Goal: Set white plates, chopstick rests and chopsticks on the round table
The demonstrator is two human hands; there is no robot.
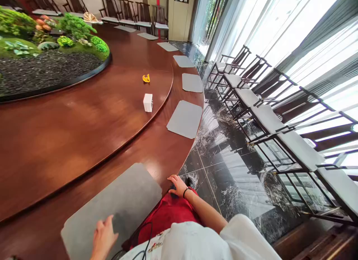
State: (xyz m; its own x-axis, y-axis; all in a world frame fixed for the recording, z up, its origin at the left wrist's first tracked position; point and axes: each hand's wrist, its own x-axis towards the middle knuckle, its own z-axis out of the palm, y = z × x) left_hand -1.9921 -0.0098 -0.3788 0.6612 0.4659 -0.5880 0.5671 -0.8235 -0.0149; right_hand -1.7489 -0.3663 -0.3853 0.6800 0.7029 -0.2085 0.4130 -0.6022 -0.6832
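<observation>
My left hand (pixel 103 235) is over the near grey placemat (pixel 123 195), its fingers loosely bent and apart, with nothing in it. Whether it touches the mat I cannot tell; a soft shadow falls beside it. At the edge of the round wooden table (pixel 151 167), close to the mat's right corner, my right hand (pixel 179 186) has its fingers spread, and it holds nothing. A dark band circles that wrist.
On the raised turntable (pixel 84 126) stand a white box (pixel 148 102), a small yellow object (pixel 146 78) and a miniature garden (pixel 56 55). Another placemat (pixel 185 119) lies further along the rim. Several chairs (pixel 268 118) line the curtained window above a glossy floor (pixel 220 170).
</observation>
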